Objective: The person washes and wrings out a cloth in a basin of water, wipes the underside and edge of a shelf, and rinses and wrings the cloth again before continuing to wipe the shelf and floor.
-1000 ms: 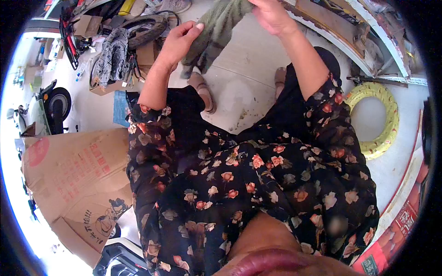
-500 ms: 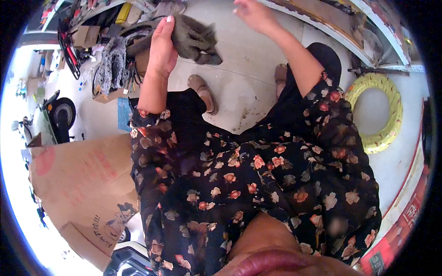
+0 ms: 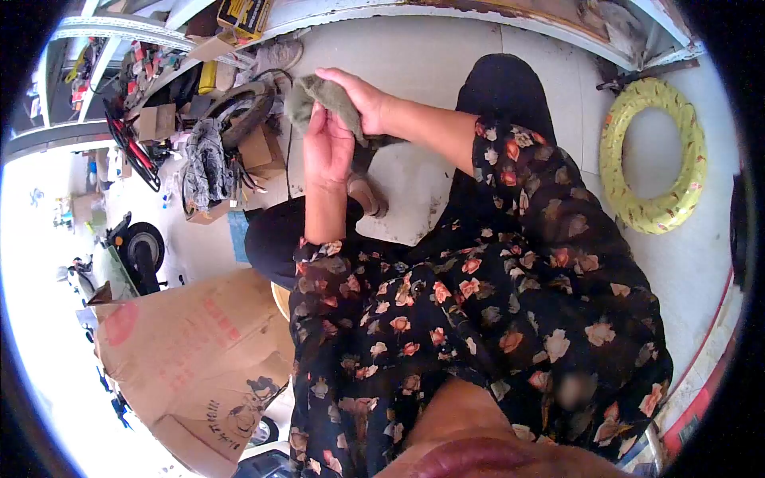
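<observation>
A crumpled grey-green cloth is held up in front of me, over the floor near my shoe. My left hand grips it from below, with the thumb pressed against its near side. From the right, my right hand is closed round the cloth's upper right part, its fingers partly hidden behind the fabric. Both hands are close together on the same cloth. A brown shoe shows beneath them.
Left of my hands lie a black tyre, a crumpled grey plastic bag and small cardboard boxes. A large cardboard box stands by my left side. A yellow-wrapped tyre lies at right. Metal shelving runs along the far side.
My right hand has come down and left, from free in the air onto the cloth. My left hand has moved right and nearer with the cloth, which is now bunched between both hands.
</observation>
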`<act>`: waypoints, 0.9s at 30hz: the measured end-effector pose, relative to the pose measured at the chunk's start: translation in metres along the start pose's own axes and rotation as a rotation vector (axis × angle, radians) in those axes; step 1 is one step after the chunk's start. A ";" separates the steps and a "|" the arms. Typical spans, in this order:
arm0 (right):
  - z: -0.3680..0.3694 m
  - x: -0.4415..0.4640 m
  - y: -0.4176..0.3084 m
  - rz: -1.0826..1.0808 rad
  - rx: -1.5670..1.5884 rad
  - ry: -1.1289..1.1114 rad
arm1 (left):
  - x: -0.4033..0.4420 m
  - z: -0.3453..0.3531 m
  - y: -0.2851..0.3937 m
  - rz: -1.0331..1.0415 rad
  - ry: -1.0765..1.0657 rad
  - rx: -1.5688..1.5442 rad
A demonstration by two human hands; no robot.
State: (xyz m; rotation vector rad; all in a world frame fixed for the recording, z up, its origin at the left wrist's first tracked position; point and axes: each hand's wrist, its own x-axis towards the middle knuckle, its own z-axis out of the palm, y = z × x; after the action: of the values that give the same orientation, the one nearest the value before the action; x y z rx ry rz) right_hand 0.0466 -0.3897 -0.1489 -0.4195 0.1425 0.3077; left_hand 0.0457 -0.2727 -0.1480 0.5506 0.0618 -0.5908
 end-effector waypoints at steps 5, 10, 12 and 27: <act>0.006 0.009 0.012 -0.091 0.069 0.163 | 0.016 -0.036 -0.016 0.206 0.156 0.613; 0.008 0.018 0.018 -0.093 0.119 0.108 | -0.003 0.006 -0.023 0.280 0.277 0.744; 0.008 0.020 0.019 -0.101 0.106 0.131 | -0.010 0.007 -0.022 0.523 0.226 1.318; 0.003 0.002 -0.028 -0.258 -0.282 0.567 | 0.016 0.040 0.001 0.179 0.279 1.049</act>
State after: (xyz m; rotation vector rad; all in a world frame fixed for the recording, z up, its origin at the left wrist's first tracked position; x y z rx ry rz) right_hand 0.0578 -0.4120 -0.1360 -0.7911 0.5984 -0.0560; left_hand 0.0557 -0.3001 -0.1167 1.6384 -0.0422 -0.3299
